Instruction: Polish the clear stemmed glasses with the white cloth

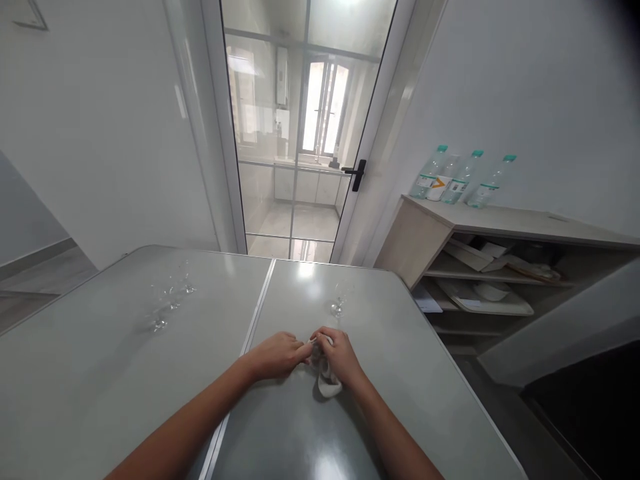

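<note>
Both my hands meet near the middle of a grey folding table (pixel 125 373). My right hand (pixel 340 355) is closed round a white cloth (pixel 328 385), which hangs out below the palm; something small inside it is hidden. My left hand (pixel 280 355) pinches the top of the same bundle with its fingertips. A clear stemmed glass (pixel 338 305) stands upright just beyond my hands. Three more clear glasses (pixel 171 303) stand in a loose row on the table's left half.
A wooden shelf unit (pixel 425 240) stands to the right of the table, with three water bottles (pixel 463 179) on top and papers on its shelves. Behind the table is a glass door with a black handle (pixel 357 175).
</note>
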`<state>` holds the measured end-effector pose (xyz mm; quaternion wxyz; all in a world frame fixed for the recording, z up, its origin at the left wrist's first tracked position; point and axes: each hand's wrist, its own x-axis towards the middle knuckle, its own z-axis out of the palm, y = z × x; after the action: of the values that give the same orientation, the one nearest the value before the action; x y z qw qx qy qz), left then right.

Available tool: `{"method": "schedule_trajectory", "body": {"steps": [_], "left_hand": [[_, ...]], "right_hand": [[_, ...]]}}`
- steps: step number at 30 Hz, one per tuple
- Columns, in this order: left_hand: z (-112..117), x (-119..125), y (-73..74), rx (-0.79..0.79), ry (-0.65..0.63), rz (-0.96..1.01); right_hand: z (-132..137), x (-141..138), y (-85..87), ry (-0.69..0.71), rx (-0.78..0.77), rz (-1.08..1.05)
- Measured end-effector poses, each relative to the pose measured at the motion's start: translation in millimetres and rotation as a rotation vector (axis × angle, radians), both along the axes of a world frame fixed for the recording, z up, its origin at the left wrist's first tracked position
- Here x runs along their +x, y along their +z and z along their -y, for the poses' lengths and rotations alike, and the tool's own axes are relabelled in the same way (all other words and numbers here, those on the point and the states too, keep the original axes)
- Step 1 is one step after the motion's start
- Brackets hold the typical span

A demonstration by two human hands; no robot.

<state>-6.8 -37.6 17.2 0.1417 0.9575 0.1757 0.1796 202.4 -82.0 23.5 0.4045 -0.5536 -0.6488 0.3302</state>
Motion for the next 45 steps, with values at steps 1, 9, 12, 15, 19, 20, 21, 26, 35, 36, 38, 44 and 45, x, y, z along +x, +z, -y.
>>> {"method": "schedule_trajectory", "body": {"steps": [1, 9, 12, 15, 19, 20, 21, 26, 35, 36, 38, 44, 45], "left_hand": [[-0.2, -0.7, 1.8, -0.03, -0.014, 0.025], [-4.1, -9.9, 19.8, -0.153, 0.064, 0.096], [-3.4, -7.1, 22.2, -0.215, 0.177, 0.184], [-2.7, -1.9, 20.2, -0.285, 0.276, 0.281], [-7.2, 0.1, 12.4, -0.229, 0.445, 0.351], [-9.2, -0.5, 10.5, -0.181, 0.494, 0.344], [-11.1, -1.3, 9.0, -0.12, 0.54, 0.325], [-15.8, -3.7, 6.9, 0.119, 0.689, 0.219], [-16.2, -5.8, 6.9, 0.141, 0.726, 0.232], [-16.3, -6.0, 7.7, 0.141, 0.737, 0.237], [-16.4, -6.5, 9.5, 0.134, 0.761, 0.248], [-17.3, -9.0, 10.5, 0.123, 0.784, 0.26], [-17.5, -9.2, 10.1, 0.126, 0.781, 0.263]], "right_hand": [[-2.8, 2.8, -2.1, 0.036, -0.051, -0.054], [-10.1, 18.6, -6.5, 0.169, -0.277, -0.488], [-6.4, 5.4, -8.7, 0.029, -0.32, -0.706], [-2.8, -9.8, -8.5, -0.048, -0.418, -0.9], [2.7, -13.3, 0.6, -0.019, -0.234, -0.713], [4.6, -11.5, 3.8, -0.013, -0.152, -0.579], [6.7, -9.3, 6.8, -0.015, -0.076, -0.448], [15.2, -2.9, 15.6, 0.024, 0.122, -0.2], [17.9, 2.5, 21.5, 0.02, 0.075, -0.372], [18.8, 2.9, 22.5, 0.05, 0.03, -0.472], [19.9, 2.3, 23.3, 0.101, -0.061, -0.66], [17.1, -1.5, 15.8, 0.242, -0.295, -0.589], [16.2, -0.9, 14.3, 0.234, -0.281, -0.581]]}}
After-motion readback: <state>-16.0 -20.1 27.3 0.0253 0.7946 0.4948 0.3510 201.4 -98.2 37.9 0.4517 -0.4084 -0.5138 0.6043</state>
